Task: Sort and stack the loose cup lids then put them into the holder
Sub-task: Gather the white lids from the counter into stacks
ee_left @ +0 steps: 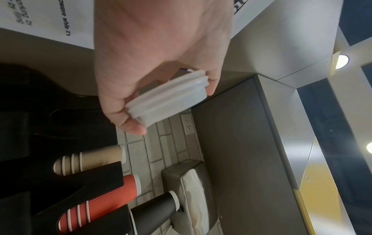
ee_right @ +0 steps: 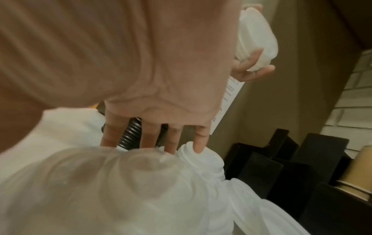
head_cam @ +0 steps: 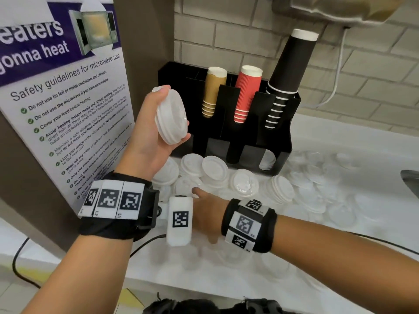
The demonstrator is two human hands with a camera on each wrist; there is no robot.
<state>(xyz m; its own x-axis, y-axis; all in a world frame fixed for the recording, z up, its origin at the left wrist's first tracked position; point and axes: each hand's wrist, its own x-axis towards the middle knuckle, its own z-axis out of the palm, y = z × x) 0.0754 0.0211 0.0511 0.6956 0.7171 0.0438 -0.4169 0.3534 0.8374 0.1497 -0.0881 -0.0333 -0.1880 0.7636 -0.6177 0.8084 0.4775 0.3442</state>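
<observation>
My left hand (head_cam: 169, 114) is raised in front of the black holder (head_cam: 257, 123) and grips a short stack of white lids (head_cam: 174, 120) on edge, thumb below and fingers on top. In the left wrist view, the stack of lids (ee_left: 167, 101) sits between the thumb and fingers of the left hand (ee_left: 171, 106). My right hand (head_cam: 201, 196) reaches low over the loose lids (head_cam: 214, 169) on the white counter. Its straight fingers (ee_right: 151, 136) touch the loose lids (ee_right: 201, 159) and hold nothing. One holder slot at the lower right has lids (head_cam: 267, 164) in it.
Tan cups (head_cam: 213, 94), red cups (head_cam: 246, 94) and black cups (head_cam: 288, 75) stand upside down in the holder. Many more lids (head_cam: 317, 189) are strewn to the right, toward a sink edge (head_cam: 410, 180). A microwave safety poster (head_cam: 68, 98) stands close on the left.
</observation>
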